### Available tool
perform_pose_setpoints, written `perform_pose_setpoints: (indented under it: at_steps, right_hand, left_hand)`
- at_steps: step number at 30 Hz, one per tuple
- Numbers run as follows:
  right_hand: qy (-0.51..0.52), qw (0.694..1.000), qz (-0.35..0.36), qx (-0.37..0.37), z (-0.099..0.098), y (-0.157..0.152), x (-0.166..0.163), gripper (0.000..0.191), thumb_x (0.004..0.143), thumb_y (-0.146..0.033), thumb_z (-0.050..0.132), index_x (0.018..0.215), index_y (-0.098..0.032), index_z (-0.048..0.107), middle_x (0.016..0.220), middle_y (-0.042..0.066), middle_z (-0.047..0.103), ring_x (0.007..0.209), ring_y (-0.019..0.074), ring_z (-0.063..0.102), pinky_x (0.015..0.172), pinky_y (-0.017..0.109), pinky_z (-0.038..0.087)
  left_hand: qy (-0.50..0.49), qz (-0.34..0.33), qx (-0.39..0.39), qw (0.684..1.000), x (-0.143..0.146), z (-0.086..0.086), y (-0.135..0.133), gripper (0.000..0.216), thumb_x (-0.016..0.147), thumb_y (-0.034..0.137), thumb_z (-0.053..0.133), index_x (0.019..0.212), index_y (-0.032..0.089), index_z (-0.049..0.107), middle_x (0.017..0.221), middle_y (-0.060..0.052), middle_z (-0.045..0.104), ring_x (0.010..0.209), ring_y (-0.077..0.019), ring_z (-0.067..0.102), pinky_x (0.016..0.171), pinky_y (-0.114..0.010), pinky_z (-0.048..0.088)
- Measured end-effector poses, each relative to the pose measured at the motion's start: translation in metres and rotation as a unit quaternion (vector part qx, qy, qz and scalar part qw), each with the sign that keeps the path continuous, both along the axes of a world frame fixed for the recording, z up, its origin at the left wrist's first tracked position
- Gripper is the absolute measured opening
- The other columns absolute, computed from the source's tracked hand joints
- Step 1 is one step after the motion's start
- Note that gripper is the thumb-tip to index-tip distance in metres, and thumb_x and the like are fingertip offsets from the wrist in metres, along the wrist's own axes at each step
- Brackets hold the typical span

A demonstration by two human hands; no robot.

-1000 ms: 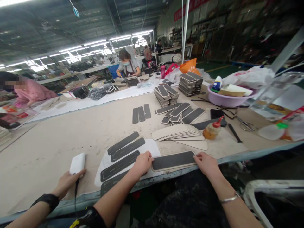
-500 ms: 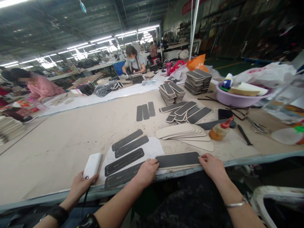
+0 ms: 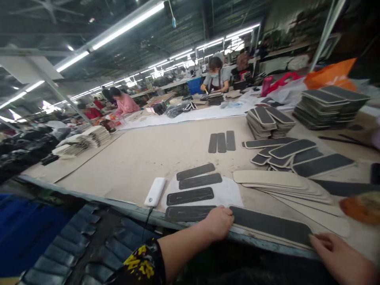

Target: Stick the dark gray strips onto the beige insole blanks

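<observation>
A long dark strip with a pale border [image 3: 270,223] lies along the table's front edge, with pale layers under its near side. My left hand [image 3: 219,222] is closed on its left end, fingers bent over the corner. At the opposite end, my right hand [image 3: 338,251] pinches the corner between thumb and fingers. Left of my left hand, several dark strips with shiny smears, such as the upper dark strip [image 3: 190,196], rest on a white sheet [image 3: 230,192]. Behind the held strip, pale blank strips [image 3: 267,179] are fanned out.
Bordered strips [image 3: 293,152] lie in a loose pile, with stacks [image 3: 264,120] behind. Three dark strips [image 3: 221,142] lie mid-table. A white box with a cable [image 3: 155,192] is near the front edge. A blurred glue bottle [image 3: 362,208] stands right. Co-workers [image 3: 216,77] sit across.
The view has swung left. Another person's hand, which held the white box, is gone, and the box lies on the table. Both my hands remain at the strip's ends.
</observation>
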State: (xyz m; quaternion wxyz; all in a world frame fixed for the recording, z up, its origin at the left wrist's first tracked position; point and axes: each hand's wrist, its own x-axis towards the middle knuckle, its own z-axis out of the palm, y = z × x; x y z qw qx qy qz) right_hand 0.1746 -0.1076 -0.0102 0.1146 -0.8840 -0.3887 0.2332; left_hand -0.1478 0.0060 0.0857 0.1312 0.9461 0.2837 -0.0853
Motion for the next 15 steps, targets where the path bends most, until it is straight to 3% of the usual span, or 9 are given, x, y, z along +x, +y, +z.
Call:
perform_pose_setpoints:
  at_steps: [3,7,15]
  right_hand:
    - [-0.023,0.998,0.050,-0.001,0.022,-0.002,-0.008,0.033,0.072,-0.056,0.044,0.075,-0.026,0.057,0.080,0.007,0.067,0.071,0.0254,0.062,0.067,0.038,0.042]
    - [-0.097,0.993,0.060,-0.015,0.060,-0.001,-0.033,0.034,0.081,-0.045,0.034,0.079,-0.021,0.059,0.079,0.009,0.067,0.077,0.0240,0.062,0.068,0.033,0.042]
    - [-0.078,0.995,-0.034,0.053,0.065,-0.007,-0.038,0.043,0.088,-0.037,0.028,0.110,-0.015,0.057,0.103,0.012,0.065,0.097,0.0217,0.059,0.085,0.031,0.042]
  left_hand:
    - [-0.010,-0.032,0.012,0.999,-0.003,-0.007,0.001,0.015,0.078,0.015,0.047,0.087,0.014,0.059,0.087,-0.008,0.060,0.081,-0.0187,0.055,0.079,-0.030,0.043]
    - [-0.030,0.001,0.015,0.999,-0.009,-0.012,-0.001,0.022,0.081,0.012,0.042,0.093,0.016,0.060,0.095,-0.008,0.060,0.085,-0.0181,0.054,0.082,-0.029,0.042]
    - [-0.043,0.005,0.018,0.999,-0.008,-0.022,0.004,0.030,0.083,0.010,0.039,0.102,0.016,0.061,0.110,-0.008,0.058,0.094,-0.0194,0.051,0.087,-0.029,0.039]
